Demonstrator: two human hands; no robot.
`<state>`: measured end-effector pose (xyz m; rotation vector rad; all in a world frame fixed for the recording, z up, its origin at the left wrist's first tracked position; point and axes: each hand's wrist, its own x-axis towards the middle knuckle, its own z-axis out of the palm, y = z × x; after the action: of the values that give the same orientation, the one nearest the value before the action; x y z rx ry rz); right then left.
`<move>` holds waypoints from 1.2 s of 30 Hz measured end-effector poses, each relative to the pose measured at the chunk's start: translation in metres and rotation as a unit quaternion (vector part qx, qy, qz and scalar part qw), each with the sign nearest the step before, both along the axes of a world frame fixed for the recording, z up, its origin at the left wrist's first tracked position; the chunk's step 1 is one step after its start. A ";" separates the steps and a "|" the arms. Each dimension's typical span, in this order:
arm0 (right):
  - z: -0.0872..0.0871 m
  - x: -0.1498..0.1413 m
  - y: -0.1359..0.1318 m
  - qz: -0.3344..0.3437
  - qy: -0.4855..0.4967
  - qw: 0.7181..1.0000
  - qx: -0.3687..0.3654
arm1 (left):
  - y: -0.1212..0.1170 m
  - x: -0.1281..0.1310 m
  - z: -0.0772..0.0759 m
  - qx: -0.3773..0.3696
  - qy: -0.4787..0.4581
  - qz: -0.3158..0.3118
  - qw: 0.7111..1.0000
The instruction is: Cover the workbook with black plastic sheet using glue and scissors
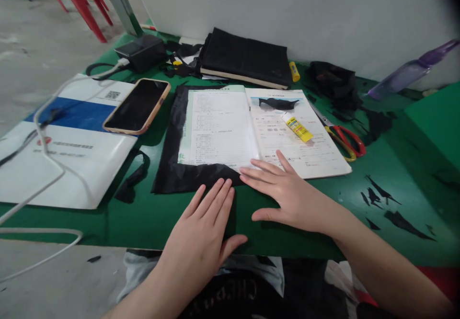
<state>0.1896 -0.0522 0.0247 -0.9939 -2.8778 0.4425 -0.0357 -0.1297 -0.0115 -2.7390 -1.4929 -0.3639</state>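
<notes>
An open book (223,132) lies on the green table, with black cover material (168,151) folded over the left and lower edges of its left side. My left hand (206,228) lies with fingers stretched out, their tips on the lower black strip. My right hand (287,194) is spread flat, fingertips at the strip's right end and the bottom of the pages near the fold. Neither hand grips anything. On the right page rest a yellow glue tube (297,127) and a black scrap (278,104). Red-and-yellow-handled scissors (347,142) stick out from under that page.
A phone (138,106) lies on a white and blue folder (68,165) at left, crossed by a white cable (45,137). Behind the book are a black-covered book (247,55) and a yellow cap (294,71). Black scraps (406,223) and a purple bottle (402,77) are at right.
</notes>
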 end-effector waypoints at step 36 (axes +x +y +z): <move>-0.004 0.021 0.034 -0.094 0.232 0.954 0.163 | 0.007 0.008 -0.004 -0.007 -0.024 -0.035 0.999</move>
<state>0.2110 -0.0180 0.0204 -0.9420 -2.3132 0.1502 -0.0275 -0.1225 -0.0150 -2.8190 -1.4180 -0.4250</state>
